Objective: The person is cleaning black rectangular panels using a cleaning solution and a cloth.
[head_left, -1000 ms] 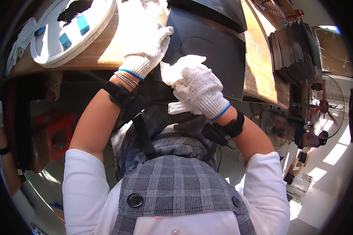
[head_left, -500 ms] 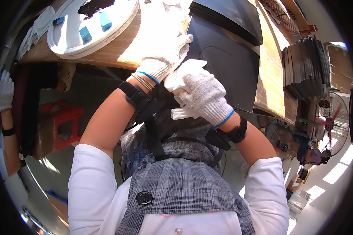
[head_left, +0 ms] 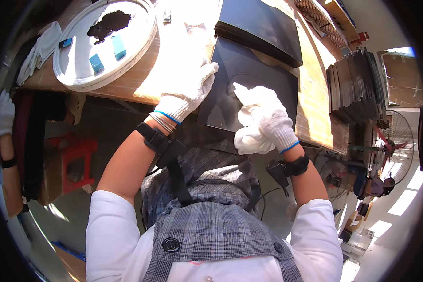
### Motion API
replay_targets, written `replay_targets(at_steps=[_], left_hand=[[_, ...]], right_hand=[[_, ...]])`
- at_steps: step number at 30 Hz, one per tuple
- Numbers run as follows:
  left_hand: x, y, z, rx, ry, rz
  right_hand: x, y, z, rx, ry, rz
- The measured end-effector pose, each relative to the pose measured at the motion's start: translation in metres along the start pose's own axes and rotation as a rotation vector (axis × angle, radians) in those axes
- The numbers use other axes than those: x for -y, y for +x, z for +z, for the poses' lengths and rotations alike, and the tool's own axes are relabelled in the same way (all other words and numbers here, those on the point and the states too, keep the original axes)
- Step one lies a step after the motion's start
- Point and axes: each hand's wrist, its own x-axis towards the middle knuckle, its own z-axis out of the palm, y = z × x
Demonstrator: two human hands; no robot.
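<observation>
A flat black panel (head_left: pixel 225 110) lies at the table's front edge, with a faint curved smear on its glossy face. My left hand (head_left: pixel 185 94), in a white knitted glove with a blue cuff edge, is at the panel's left edge; its fingers are bent together over that edge. My right hand (head_left: pixel 273 123), gloved the same way, is closed round a bunched white cloth (head_left: pixel 249 101). One pointed corner of the cloth touches the panel's face near the smear. The right fingers are partly hidden by the cloth.
Behind the panel lies a stack of black panels (head_left: pixel 261 28). On the left stands a round white lid (head_left: pixel 75 87) with dark liquid and blue blocks (head_left: pixel 119 47). More sheets (head_left: pixel 357 84) stand on the right, near a fan (head_left: pixel 392 148). Another person's gloved hand (head_left: pixel 5 113) shows far left.
My right hand has moved away from the left hand, rightward and onto the panel, with the cloth. My left hand has shifted slightly down-left. The whole view has tilted a little.
</observation>
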Motion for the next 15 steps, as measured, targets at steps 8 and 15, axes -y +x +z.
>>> replay_targets(at_steps=[8, 15], left_hand=[[-0.002, -0.005, -0.003, 0.043, 0.005, -0.059], [-0.007, -0.001, -0.003, 0.045, -0.271, -0.156]], right_hand=[[0.024, 0.060, 0.015, 0.144, 0.028, 0.208], [-0.049, 0.039, -0.019, 0.065, -0.187, 0.602]])
